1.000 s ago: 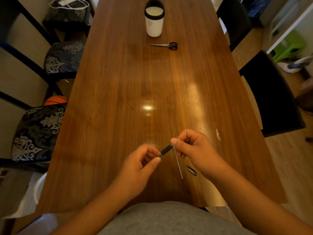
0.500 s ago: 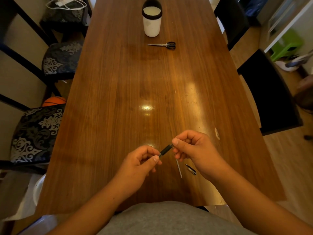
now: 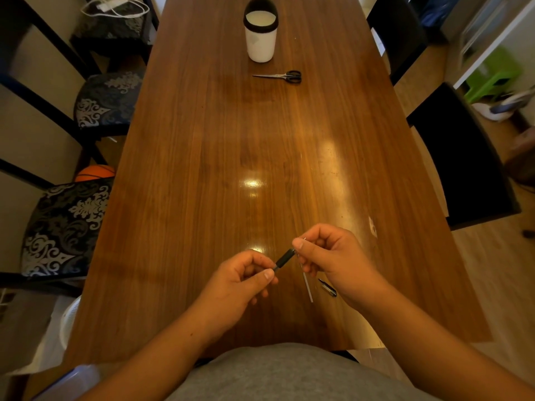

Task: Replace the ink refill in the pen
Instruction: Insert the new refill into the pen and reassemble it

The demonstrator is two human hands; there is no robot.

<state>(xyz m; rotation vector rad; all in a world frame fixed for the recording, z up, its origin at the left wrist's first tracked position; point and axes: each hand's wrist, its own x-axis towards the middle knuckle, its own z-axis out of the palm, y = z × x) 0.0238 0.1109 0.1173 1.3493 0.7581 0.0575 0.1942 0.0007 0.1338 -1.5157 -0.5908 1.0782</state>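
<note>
A white cup (image 3: 260,39) is seen near the tabletop's (image 3: 202,169) far edge, scissors (image 3: 279,76) laid just beside it.

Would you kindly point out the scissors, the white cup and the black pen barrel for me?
scissors (image 3: 293,76): head view, on the black handles.
white cup (image 3: 260,44): head view, on the white side wall.
black pen barrel (image 3: 285,258): head view, on its middle, between the two hands.

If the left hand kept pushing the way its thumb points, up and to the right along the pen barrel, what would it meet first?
Most likely the right hand: the black pen barrel held by the left hand already runs into its fingers, though depth is hard to judge.
</note>
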